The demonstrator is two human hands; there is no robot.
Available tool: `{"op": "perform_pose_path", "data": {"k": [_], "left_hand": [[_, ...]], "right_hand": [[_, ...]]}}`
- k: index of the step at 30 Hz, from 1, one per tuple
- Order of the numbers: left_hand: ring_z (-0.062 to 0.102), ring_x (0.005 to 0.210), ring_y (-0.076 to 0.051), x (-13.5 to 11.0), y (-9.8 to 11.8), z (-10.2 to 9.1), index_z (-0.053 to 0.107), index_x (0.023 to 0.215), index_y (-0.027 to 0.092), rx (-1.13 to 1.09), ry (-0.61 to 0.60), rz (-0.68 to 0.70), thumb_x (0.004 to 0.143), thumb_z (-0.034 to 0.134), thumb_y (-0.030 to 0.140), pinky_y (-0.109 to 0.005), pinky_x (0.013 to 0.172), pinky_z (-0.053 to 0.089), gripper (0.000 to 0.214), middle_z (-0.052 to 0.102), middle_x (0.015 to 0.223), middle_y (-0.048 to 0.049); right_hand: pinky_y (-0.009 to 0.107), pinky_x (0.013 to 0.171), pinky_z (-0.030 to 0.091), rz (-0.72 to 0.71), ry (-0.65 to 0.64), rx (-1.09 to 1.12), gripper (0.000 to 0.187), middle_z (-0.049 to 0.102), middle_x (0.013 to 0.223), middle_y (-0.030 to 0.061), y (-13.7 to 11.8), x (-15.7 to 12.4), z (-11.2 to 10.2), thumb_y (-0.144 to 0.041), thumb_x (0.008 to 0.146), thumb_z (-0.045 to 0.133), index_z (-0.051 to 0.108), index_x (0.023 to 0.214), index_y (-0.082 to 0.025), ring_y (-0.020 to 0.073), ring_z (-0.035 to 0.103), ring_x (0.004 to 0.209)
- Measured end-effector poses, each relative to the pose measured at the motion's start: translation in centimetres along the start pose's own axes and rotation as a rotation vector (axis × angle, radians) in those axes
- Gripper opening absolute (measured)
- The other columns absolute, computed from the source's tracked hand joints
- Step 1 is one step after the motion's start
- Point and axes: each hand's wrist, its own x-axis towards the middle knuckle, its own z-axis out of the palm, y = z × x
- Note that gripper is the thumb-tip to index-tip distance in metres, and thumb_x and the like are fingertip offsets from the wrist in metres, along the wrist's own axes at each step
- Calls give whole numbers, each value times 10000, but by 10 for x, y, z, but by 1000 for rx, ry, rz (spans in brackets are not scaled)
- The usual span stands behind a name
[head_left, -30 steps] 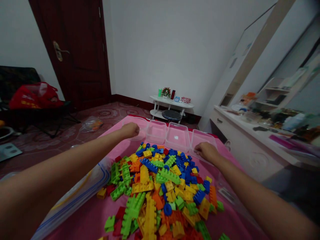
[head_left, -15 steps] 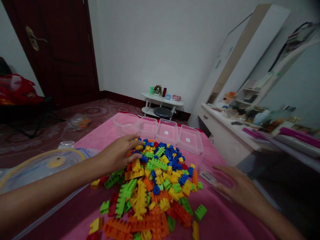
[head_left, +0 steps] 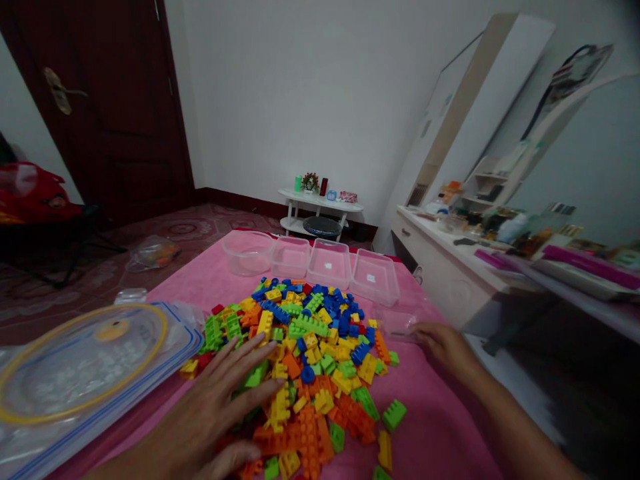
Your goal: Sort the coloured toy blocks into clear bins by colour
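A heap of toy building blocks (head_left: 320, 327) in blue, yellow, green, orange and red spreads over a pink cloth (head_left: 440, 427). My left hand (head_left: 220, 400) lies over the near left side of the heap, fingers spread, palm down, covering some green and orange blocks; it grips none that I can see. To the right of the heap, my right hand (head_left: 443, 343) has its fingers closed on the edge of a clear plastic box (head_left: 395, 321). The fingertips on that box are partly hidden.
Behind the heap stand a round clear tub (head_left: 247, 260) and several clear boxes (head_left: 330, 267) in a row. A zip bag (head_left: 185, 333) with a yellow-rimmed lid (head_left: 163, 327) lies at left. A white dresser (head_left: 440, 253) stands at right.
My left hand has moved from the far left of the heap towards me and spread out. My right hand has closed on the clear box, which now lies farther back beside the heap.
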Motion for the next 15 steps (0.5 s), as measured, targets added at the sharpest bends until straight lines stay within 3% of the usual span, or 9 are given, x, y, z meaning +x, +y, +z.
{"op": "perform_pose_path", "data": {"k": [4, 9, 13, 15], "left_hand": [[324, 1360, -335, -7, 1, 4, 288, 1441, 399, 14, 18, -41, 805, 545, 569, -515, 1045, 388, 707, 252, 1539, -31], [372, 1330, -330, -5, 6, -1, 276, 1445, 397, 24, 68, -70, 795, 539, 598, -476, 1046, 395, 729, 197, 1557, -35], [354, 1333, -364, -27, -5, 0, 270, 1450, 384, 46, 72, -162, 710, 594, 657, -488, 1024, 414, 853, 173, 1561, -52], [364, 1319, -392, -44, -13, 5, 250, 1464, 358, 69, 63, -232, 658, 597, 709, -510, 996, 433, 945, 196, 1553, -74]], "right_hand": [[347, 829, 471, 44, 12, -136, 296, 723, 1017, 75, 5, 12, 6, -300, 816, 457, 707, 951, -218, 264, 651, 945], [362, 900, 433, 48, 106, -304, 325, 694, 1087, 85, -11, 17, 3, -262, 829, 444, 684, 1043, -213, 259, 620, 1007], [470, 1012, 348, -44, 322, -334, 455, 590, 1243, 131, -26, -14, -7, -346, 806, 520, 578, 1227, -183, 310, 513, 1161], [455, 1030, 353, -69, 307, -216, 483, 570, 1270, 118, -32, -41, 0, -426, 819, 530, 546, 1252, -212, 292, 497, 1191]]}}
